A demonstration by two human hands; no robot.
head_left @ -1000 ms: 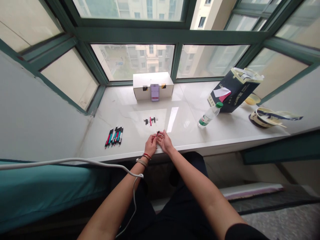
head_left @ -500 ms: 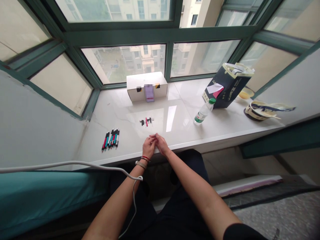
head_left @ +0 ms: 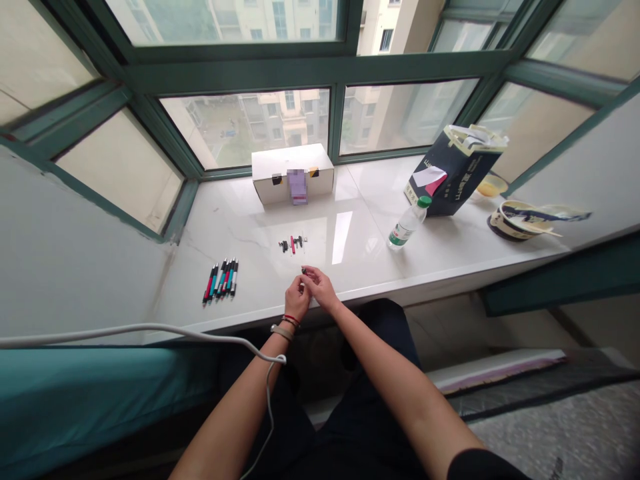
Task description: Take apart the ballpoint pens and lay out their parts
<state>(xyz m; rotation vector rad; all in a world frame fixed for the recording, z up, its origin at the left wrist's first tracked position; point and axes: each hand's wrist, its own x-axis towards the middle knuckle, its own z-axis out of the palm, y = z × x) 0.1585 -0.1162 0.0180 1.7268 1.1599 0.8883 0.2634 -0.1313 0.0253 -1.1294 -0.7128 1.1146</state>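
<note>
Both hands meet over the near edge of a glossy white marble worktop (head_left: 360,220). The left hand (head_left: 297,299) and right hand (head_left: 320,287) pinch a small dark pen part (head_left: 303,270) between fingertips. It could slip off the slick edge. Farther off lie loose pen pieces (head_left: 293,244); left, a row of slim plastic pens (head_left: 221,280).
</note>
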